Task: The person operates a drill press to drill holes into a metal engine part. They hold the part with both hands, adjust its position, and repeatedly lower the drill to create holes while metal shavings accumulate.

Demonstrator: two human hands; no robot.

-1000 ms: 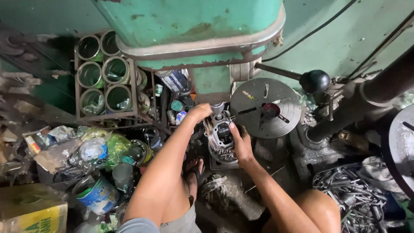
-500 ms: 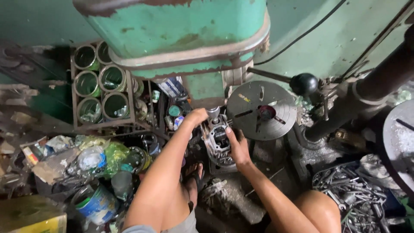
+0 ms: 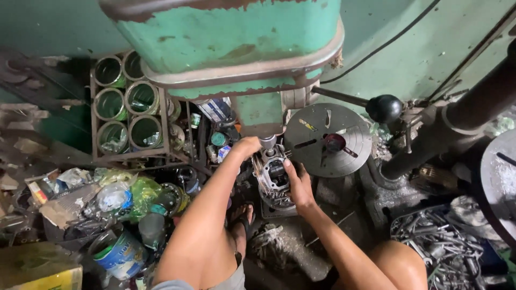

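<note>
Left hand (image 3: 248, 146): fingers curled over top edge of engine part (image 3: 274, 177), just below drill spindle (image 3: 267, 141). Right hand (image 3: 299, 185): fingers spread flat against part's right side. Part sits between both hands, under green drill head (image 3: 236, 37). Round table (image 3: 327, 139) right of fingers.

Green wall (image 3: 430, 48), cluttered floor (image 3: 301, 252), rack of tins (image 3: 126, 107).
</note>
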